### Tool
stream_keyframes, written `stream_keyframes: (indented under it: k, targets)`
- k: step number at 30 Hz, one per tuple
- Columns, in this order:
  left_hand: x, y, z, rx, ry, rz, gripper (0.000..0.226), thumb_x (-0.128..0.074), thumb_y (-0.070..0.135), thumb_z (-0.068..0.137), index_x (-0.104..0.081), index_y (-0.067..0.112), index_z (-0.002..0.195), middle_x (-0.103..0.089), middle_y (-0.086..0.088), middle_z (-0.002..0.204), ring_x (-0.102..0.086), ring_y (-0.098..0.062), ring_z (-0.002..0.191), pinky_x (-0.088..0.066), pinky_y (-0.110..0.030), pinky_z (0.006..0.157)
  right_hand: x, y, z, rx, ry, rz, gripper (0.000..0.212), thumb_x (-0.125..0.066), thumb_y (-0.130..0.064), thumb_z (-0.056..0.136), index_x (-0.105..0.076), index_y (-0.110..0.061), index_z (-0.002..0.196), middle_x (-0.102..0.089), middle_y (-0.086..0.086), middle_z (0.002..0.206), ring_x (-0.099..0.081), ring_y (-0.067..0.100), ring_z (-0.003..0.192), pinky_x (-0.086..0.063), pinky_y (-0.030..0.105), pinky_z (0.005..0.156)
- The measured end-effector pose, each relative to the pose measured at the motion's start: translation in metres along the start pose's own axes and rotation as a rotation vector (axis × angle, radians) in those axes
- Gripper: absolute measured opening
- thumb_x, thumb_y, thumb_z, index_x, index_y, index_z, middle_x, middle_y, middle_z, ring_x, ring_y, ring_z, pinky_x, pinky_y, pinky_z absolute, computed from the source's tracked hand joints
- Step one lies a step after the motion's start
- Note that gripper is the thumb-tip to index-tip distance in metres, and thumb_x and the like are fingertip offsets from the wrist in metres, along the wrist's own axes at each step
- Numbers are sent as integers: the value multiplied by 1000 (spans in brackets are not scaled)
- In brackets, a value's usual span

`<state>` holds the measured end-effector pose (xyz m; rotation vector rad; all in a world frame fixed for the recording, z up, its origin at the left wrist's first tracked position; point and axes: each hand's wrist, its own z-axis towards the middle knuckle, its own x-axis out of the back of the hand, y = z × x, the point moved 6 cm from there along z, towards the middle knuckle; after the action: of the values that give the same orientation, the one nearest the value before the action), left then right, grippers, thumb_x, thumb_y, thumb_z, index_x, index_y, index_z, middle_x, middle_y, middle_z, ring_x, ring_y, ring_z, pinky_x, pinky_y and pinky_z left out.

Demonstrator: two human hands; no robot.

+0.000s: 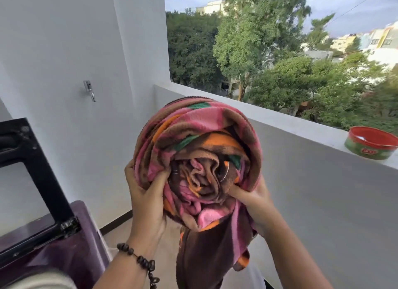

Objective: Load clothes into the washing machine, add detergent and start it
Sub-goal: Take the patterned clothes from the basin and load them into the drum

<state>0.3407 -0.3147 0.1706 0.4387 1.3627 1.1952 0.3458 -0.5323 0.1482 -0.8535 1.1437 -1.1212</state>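
At far left the washing machine (64,252), purple-bodied with its black-framed lid (32,159) up, seems not yet loaded, though we can't see the drum, so loading, detergent and start all remain. Our left hand (146,202) and right hand (252,200) clutch the rolled fleece blanket (198,159), soft, pink-orange-brown, held up mid-air beside the machine. A round red tub (370,142) sits on the concrete ledge (280,120).

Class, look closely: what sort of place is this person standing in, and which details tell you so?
Probably an upper-floor balcony used for laundry: a low parapet wall overlooks treetops and rooftops, and a washing machine with its lid raised stands at the left.
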Motion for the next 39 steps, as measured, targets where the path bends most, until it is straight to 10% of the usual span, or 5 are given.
stream_keyframes:
  k: [10, 13, 18, 25, 39]
  targets:
    - [19, -8, 1, 180, -387, 369, 124, -86, 73, 33, -28, 45, 139, -41, 24, 147, -41, 2, 136, -35, -43, 115, 23, -47, 18, 302, 85, -348, 73, -82, -5, 63, -55, -35, 124, -69, -2, 117, -66, 19, 109, -50, 45, 100]
    - [14, 20, 8, 0, -462, 710, 136, -78, 83, 31, -1, 62, 141, 0, 44, 150, 0, 21, 140, -13, -19, 117, 10, -66, 14, 415, -35, -606, 71, -83, -37, 62, -51, -41, 125, -63, -20, 120, -61, 3, 114, -48, 22, 98]
    - [-32, 40, 1, -414, -706, 1400, 145, -67, 87, 39, 33, 54, 139, 33, 23, 155, 41, -9, 139, 19, -58, 112, -17, -68, 9, 510, -207, -975, 77, -84, -23, 67, -50, -37, 134, -57, -18, 127, -52, 7, 123, -42, 46, 103]
    - [-45, 22, -4, -491, -715, 1231, 90, -73, 66, 59, -31, 47, 136, -51, 20, 132, -54, -9, 119, -40, -56, 104, -29, -71, 0, 517, -246, -1074, 78, -84, -39, 66, -47, -43, 134, -53, -25, 130, -45, 4, 129, -30, 53, 109]
    - [-11, 34, 11, -460, -350, 720, 56, -75, 42, 62, -52, 37, 113, -64, 5, 111, -63, -10, 101, -49, -20, 86, 38, -52, 5, 145, -158, -902, 115, -76, -81, 44, -17, -65, 141, -22, -36, 150, -4, 12, 151, -11, 62, 118]
